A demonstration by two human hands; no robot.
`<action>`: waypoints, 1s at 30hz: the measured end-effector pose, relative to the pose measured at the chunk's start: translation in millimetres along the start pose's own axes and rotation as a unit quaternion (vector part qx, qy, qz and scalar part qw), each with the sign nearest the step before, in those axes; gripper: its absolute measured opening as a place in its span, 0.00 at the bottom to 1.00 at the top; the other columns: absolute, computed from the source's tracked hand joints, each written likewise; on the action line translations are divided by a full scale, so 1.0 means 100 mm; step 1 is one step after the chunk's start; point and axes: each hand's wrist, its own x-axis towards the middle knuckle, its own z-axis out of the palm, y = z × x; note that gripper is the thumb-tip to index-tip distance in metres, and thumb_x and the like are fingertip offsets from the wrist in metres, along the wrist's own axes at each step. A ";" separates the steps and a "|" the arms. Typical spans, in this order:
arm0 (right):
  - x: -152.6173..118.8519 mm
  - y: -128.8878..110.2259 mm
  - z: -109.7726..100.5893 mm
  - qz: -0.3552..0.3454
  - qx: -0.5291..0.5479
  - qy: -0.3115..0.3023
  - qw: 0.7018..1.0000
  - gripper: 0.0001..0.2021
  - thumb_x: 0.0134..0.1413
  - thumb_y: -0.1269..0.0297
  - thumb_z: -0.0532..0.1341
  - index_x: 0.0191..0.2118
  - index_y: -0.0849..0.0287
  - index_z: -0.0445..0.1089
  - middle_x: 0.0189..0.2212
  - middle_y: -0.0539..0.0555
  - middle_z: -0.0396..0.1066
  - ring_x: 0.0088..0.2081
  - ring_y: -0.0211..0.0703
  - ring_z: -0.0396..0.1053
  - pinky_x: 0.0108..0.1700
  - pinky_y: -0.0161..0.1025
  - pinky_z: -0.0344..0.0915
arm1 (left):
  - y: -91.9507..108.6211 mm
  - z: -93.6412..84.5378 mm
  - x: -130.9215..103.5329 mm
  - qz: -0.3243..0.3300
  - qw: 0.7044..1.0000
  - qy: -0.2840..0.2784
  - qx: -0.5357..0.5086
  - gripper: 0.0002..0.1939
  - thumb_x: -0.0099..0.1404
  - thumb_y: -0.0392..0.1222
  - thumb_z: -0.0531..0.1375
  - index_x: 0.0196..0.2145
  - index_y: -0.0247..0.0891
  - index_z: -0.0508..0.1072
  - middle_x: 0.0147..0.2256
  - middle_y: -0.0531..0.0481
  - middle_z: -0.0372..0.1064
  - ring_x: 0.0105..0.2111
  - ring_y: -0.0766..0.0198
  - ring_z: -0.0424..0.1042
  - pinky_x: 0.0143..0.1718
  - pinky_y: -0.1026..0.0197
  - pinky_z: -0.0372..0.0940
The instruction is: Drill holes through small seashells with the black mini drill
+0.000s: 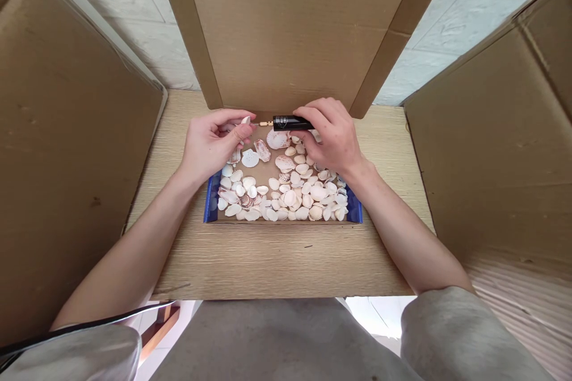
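Note:
Between its thumb and fingers, my left hand (217, 138) pinches a small white shell (245, 121) above the back left of a shallow tray. My right hand (329, 132) is wrapped round a black cylindrical hand drill (286, 123) held level. The drill's brass chuck (266, 124) and thin bit point left, reaching the shell; whether the bit has entered it cannot be made out. Below lies the cardboard tray with blue ends (211, 201), holding several white and pinkish shells. A larger white fan shell (250, 158) sits near my left hand.
The tray stands on a light wooden table (277, 262). Upright cardboard panels rise at the back (295, 30), the left (75, 107) and the right (496, 131). A small dark sliver (308, 246) lies in front of the tray.

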 end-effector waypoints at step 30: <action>0.02 -0.03 0.00 -0.007 0.002 -0.024 1.000 0.15 0.68 0.52 0.50 0.49 0.56 0.66 0.42 0.57 0.72 0.43 0.51 0.68 0.45 0.50 0.63 | 0.01 -0.01 -0.02 0.003 0.999 -0.026 0.031 0.17 0.58 0.52 0.69 0.42 0.40 0.81 0.28 0.50 0.78 0.22 0.69 0.71 0.22 0.67 0.64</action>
